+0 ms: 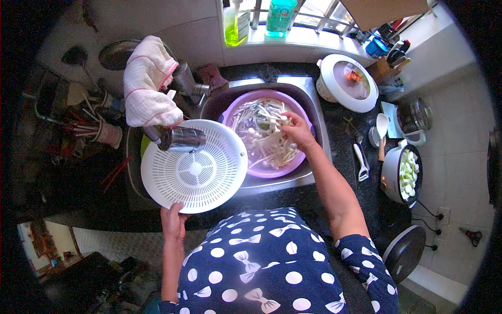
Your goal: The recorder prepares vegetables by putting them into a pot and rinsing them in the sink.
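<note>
A white plastic colander (227, 168), which looks empty, is tilted over the left part of the sink, beneath the metal faucet (182, 139). My left hand (173, 221) grips its near rim. Inside the steel sink (323, 137) stands a purple plastic basin (270, 173) with water and long thin enoki mushrooms (270, 151). Over the basin's right side, my right hand (297, 131) holds some of the mushrooms (279, 117) between thumb and fingers.
A cloth (149, 86) covers the faucet's upper part. On the right counter are a white lidded pot (329, 88), a white peeler (361, 163), a spoon (381, 125) and an electric pot (392, 172) holding pale green cut pieces. Chopsticks stand in a holder (109, 135) at left.
</note>
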`<act>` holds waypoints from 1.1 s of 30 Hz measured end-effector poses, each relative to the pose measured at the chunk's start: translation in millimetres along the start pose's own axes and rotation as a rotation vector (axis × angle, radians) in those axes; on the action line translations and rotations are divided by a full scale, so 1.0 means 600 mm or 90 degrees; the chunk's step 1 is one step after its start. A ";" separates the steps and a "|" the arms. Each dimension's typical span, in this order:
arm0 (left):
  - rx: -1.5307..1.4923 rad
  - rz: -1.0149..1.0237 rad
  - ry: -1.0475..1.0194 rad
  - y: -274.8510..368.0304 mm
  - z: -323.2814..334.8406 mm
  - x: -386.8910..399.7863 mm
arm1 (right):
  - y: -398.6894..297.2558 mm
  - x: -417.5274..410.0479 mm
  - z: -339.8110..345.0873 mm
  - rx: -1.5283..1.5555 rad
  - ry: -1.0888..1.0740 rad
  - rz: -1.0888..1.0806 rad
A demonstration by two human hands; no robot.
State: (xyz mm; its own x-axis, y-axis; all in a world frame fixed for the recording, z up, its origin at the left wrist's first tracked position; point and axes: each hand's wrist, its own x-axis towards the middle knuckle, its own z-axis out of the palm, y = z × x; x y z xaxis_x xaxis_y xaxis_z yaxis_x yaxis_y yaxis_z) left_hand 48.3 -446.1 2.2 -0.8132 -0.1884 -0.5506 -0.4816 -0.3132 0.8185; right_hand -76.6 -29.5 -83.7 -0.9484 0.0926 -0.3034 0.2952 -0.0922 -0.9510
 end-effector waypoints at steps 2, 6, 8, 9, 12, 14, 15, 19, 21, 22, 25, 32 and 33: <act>-0.003 0.003 0.005 -0.001 0.002 -0.001 | -0.010 -0.002 -0.004 0.018 0.010 -0.002; 0.008 -0.003 -0.009 0.002 0.014 -0.005 | -0.035 -0.002 -0.005 0.016 0.029 -0.042; 0.011 -0.004 -0.027 0.001 0.019 -0.007 | -0.050 -0.004 -0.007 -0.024 0.047 -0.065; 0.011 -0.003 -0.027 -0.001 0.014 -0.005 | -0.060 -0.006 -0.003 -0.024 0.046 -0.065; 0.026 -0.015 -0.083 -0.015 0.000 0.005 | -0.091 -0.015 0.006 0.015 0.039 -0.068; 0.032 -0.005 -0.111 -0.019 0.000 0.008 | -0.097 -0.015 0.005 0.027 0.035 -0.074; 0.032 -0.005 -0.112 -0.017 0.007 0.005 | -0.102 -0.016 0.007 0.038 0.030 -0.078; 0.044 -0.005 -0.098 -0.014 0.035 -0.003 | -0.134 -0.026 0.013 0.026 0.033 -0.084; 0.053 -0.011 -0.112 -0.013 0.044 -0.002 | -0.159 -0.036 0.019 0.045 0.014 -0.103; 0.075 -0.022 -0.119 -0.010 0.048 -0.002 | -0.177 -0.045 0.028 0.038 0.009 -0.106; 0.085 -0.003 -0.131 -0.018 0.064 0.002 | -0.216 -0.070 0.053 0.030 -0.006 -0.114; 0.083 -0.056 -0.214 -0.034 0.102 0.021 | -0.177 -0.131 0.149 -0.144 -0.134 -0.191; 0.085 -0.057 -0.214 -0.035 0.105 0.021 | -0.158 -0.138 0.160 -0.217 -0.174 -0.193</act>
State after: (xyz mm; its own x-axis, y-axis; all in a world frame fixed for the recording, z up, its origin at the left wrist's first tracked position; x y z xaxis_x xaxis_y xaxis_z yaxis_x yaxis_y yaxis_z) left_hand 27.6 -383.1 -11.6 -0.8168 0.1573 -0.5551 -0.5766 -0.1860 0.7956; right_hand -37.4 -123.4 37.5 -0.9791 -0.2017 -0.0282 -0.0195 0.2305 -0.9729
